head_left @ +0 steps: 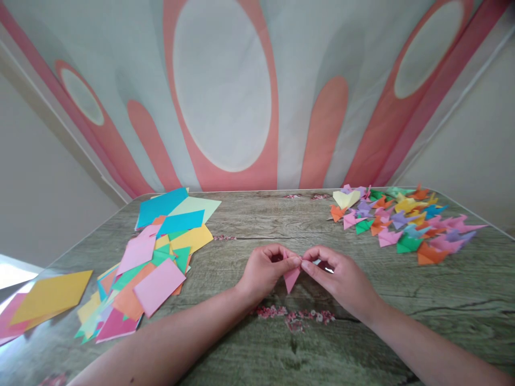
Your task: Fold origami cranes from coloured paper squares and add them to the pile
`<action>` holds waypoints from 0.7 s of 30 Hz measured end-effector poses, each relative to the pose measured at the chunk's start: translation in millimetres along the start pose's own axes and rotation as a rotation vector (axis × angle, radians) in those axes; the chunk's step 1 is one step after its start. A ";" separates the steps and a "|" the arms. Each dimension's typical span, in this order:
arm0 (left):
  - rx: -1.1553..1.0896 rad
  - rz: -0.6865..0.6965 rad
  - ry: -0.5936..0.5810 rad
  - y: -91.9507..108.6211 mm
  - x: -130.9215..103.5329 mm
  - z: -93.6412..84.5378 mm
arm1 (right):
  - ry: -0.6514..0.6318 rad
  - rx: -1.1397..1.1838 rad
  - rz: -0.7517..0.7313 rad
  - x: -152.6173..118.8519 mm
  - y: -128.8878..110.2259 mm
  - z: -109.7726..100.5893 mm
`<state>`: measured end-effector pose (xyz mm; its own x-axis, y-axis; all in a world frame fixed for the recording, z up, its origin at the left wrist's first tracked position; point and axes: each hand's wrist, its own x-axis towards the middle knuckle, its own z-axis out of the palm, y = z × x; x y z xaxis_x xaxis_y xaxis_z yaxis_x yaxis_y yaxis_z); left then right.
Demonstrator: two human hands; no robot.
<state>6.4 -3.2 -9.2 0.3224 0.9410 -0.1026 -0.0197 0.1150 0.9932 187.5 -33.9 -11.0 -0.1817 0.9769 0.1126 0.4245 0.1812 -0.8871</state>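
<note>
A small folded piece of pink origami paper (pixel 291 279) hangs between my two hands over the middle of the table, one pointed corner downward. My left hand (pixel 266 269) pinches it between thumb and forefinger. From the other side, the thumb and forefinger of my right hand (pixel 337 273) close on its edge, right against the left fingertips. The upper part of the fold is hidden behind my fingers.
Loose coloured paper sheets (pixel 159 287) lie in an overlapping pile on the left, with a yellow sheet (pixel 54 297) nearer the left edge. Several folded paper birds (pixel 402 220) crowd the back right of the wood-patterned table (pixel 257 214). A patterned cloth (pixel 221 91) hangs behind.
</note>
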 end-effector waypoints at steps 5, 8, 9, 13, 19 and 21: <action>-0.004 -0.006 -0.010 -0.1 -1.2 0.8 | -0.006 0.011 0.003 -0.6 0.8 0.7; -0.009 -0.012 -0.014 -1.0 -1.1 1.3 | 0.001 -0.006 -0.010 -0.9 0.2 1.5; -0.013 -0.011 -0.015 -1.3 -0.9 1.3 | 0.004 -0.013 -0.017 -0.9 -0.3 1.8; -0.036 -0.005 -0.017 -1.6 -0.3 0.8 | 0.066 -0.035 -0.043 -1.0 -2.2 3.6; -0.063 -0.017 -0.036 -1.7 -0.2 0.2 | 0.172 -0.191 -0.212 -3.6 0.4 5.8; -0.046 -0.014 -0.031 -1.9 0.0 0.3 | 0.182 -0.227 -0.247 -4.4 1.0 5.8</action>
<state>6.7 -3.5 -11.1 0.3522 0.9289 -0.1144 -0.0580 0.1436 0.9879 183.6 -38.7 -14.9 -0.1515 0.9013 0.4058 0.5771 0.4140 -0.7040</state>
